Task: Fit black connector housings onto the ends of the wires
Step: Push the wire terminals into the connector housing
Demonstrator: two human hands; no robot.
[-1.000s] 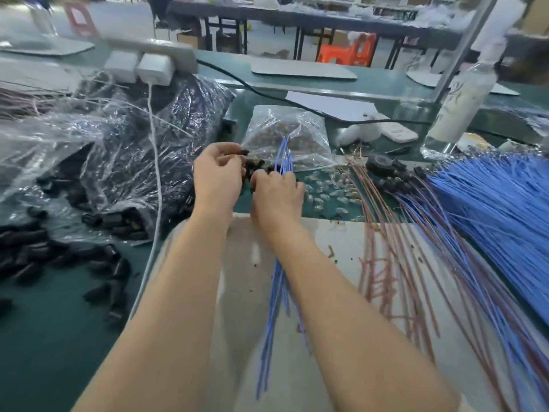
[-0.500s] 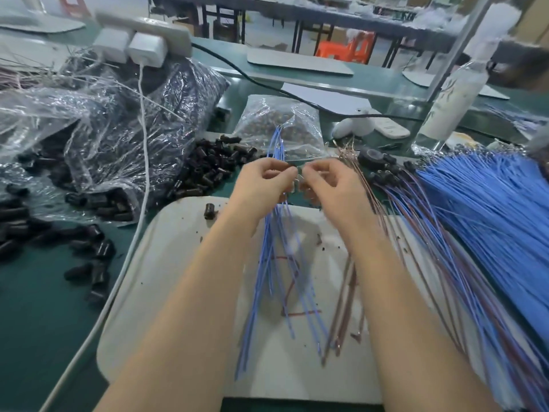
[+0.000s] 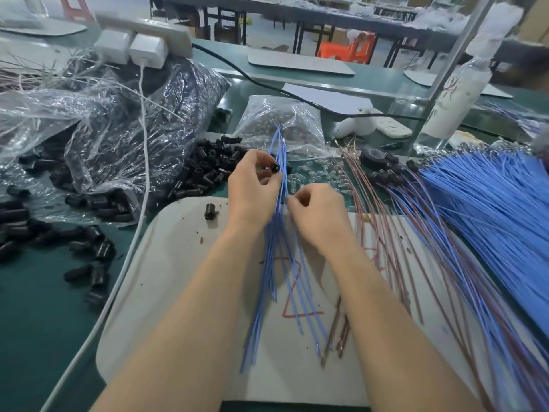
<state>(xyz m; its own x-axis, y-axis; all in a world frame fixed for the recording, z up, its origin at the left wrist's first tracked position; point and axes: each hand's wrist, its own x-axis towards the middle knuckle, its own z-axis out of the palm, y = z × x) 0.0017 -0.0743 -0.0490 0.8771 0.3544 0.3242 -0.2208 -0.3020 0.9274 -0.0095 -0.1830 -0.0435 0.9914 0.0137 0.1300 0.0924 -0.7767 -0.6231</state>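
My left hand (image 3: pixel 252 185) pinches a small black connector housing (image 3: pixel 274 168) at its fingertips and also holds a bundle of blue wires (image 3: pixel 279 263) that runs up past the fingers and down over the white board (image 3: pixel 178 278). My right hand (image 3: pixel 318 209) sits just right of the bundle, fingers curled, pinching one of the blue wires at its left edge. A heap of loose black housings (image 3: pixel 205 168) lies left of my left hand. One single housing (image 3: pixel 210 211) rests on the board.
Clear plastic bags (image 3: pixel 124 138) of black housings fill the left. More housings (image 3: pixel 89 254) are scattered on the green bench. A small bag (image 3: pixel 282 126) lies behind the hands. Brown wires (image 3: pixel 383 233) and a thick fan of blue wires (image 3: pixel 490 209) spread right. A white cable (image 3: pixel 142 179) crosses left.
The hands drew apart: my left hand moved up and left with a black housing at its fingertips, my right hand stayed low beside the blue bundle.
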